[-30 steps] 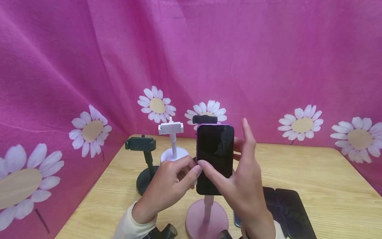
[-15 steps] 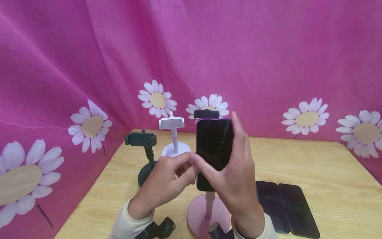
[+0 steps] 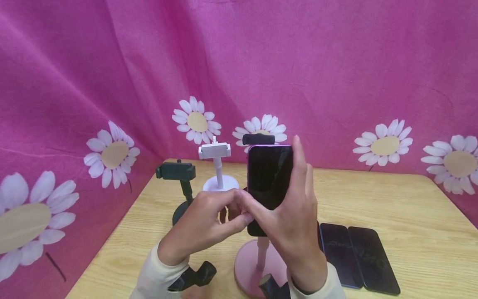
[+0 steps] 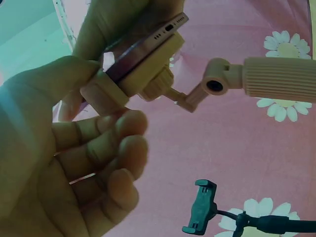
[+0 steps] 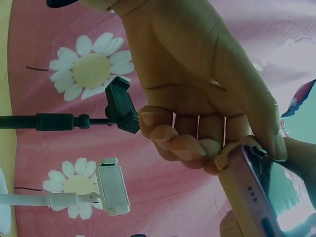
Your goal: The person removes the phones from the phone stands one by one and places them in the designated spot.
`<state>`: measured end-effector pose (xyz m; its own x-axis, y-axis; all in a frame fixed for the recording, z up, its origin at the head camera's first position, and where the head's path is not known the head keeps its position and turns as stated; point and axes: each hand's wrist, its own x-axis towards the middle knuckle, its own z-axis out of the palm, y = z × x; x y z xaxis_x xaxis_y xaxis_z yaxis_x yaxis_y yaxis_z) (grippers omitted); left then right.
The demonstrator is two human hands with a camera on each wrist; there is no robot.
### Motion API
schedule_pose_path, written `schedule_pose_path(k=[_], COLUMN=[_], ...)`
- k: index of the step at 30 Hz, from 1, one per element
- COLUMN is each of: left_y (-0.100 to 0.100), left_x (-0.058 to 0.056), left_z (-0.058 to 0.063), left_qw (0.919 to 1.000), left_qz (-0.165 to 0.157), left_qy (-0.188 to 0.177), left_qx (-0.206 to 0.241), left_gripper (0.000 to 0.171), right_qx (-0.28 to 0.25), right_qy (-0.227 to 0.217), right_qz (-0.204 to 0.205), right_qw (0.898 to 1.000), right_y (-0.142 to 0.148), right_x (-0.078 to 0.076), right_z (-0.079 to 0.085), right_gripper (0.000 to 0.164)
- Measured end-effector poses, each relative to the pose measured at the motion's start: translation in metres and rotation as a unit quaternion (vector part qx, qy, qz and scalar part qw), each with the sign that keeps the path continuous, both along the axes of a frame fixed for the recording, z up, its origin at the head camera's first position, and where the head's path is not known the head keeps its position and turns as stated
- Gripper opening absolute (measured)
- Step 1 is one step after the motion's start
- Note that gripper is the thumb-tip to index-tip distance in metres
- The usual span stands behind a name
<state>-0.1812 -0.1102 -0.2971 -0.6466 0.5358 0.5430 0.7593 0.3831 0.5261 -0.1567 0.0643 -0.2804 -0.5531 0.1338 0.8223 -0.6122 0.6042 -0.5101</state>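
Observation:
A phone (image 3: 267, 174) with a dark screen and purple edge stands upright in the clamp (image 4: 104, 94) of a pink phone stand (image 3: 247, 265). My left hand (image 3: 203, 218) pinches the clamp's end at the phone's left edge, thumb in front; its other fingers curl below, as the left wrist view shows. My right hand (image 3: 296, 226) grips the phone. Its index finger lies along the right edge, and its thumb crosses the screen to meet the left fingertips. In the right wrist view the phone's lower edge (image 5: 252, 195) shows beside the left thumb. Most right fingers are hidden behind the phone.
To the left stand a dark green phone stand (image 3: 175, 170) and a white one (image 3: 215, 151). A black holder (image 3: 258, 139) shows above the phone. Two dark phones (image 3: 340, 257) lie side by side on the wooden table (image 3: 403, 199). A pink flowered cloth (image 3: 321, 74) hangs behind.
My right index finger has closed in from the side onto the phone's right edge. The right thumb tip has slid left off the screen, and the left thumb has straightened. The head view has tilted slightly.

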Motion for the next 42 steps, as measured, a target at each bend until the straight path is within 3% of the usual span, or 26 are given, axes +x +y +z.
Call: schedule_pose_path(k=[4,12,26,34,38,42], left_y=[0.001,0.005,-0.001,-0.004,-0.006,-0.007], left_x=[-0.005,-0.012,-0.013,-0.013,-0.013,-0.014], left_z=[-0.004,-0.008,-0.004,-0.005,-0.004,-0.003], left_qw=[0.9991,0.9960,0.9950,0.9959,0.9962,0.9961], left_qz=[-0.021,-0.056,-0.058,-0.066,-0.064,-0.061], left_qy=[0.035,0.056,0.055,0.033,0.033,0.046], left_qx=[0.007,0.042,0.060,0.054,0.049,0.044], left_gripper=[0.014,0.019,0.019,0.016,0.015,0.016], right_qx=[-0.009,-0.009,-0.024,-0.025,-0.024,-0.047], right_qy=[0.003,0.022,0.038,0.037,0.029,-0.009], right_qz=[0.006,0.007,0.015,0.011,0.032,0.092], right_qw=[1.000,1.000,0.999,0.999,0.999,0.995], right_y=[0.001,0.000,-0.002,-0.002,0.001,0.005], right_x=[-0.001,-0.004,-0.004,-0.004,-0.003,0.000], right_z=[-0.001,-0.002,0.000,-0.003,-0.002,0.000], right_gripper=[0.110,0.103,0.102,0.101,0.103,0.107])
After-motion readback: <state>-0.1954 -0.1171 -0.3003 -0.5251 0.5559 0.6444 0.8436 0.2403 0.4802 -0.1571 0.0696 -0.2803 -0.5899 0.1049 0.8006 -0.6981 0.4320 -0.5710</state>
